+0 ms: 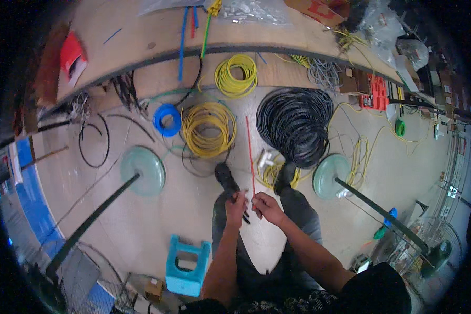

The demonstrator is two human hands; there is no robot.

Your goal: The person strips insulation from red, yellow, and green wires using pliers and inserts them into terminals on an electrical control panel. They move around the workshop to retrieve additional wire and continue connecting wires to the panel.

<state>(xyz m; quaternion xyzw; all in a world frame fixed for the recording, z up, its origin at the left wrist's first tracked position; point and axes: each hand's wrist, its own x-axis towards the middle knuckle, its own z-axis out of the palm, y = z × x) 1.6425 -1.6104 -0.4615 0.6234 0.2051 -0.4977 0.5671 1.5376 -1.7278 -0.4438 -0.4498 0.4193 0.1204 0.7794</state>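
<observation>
Right hand (pixel 267 208) pinches the near end of a thin red strip (pixel 249 152) extending far. Left hand (pixel 236 208) just beside, fingers curled; grip on short black piece (pixel 246 217) cannot be told. Shirt (pixel 374 293) print illegible.

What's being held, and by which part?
The right hand pinches a thin red strip near its lower end; whether the left hand holds anything is unclear.

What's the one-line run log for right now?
left grip: dark object alongside, hold unclear | right grip: pinching red strip | ahead: black coil, blue coil
</observation>
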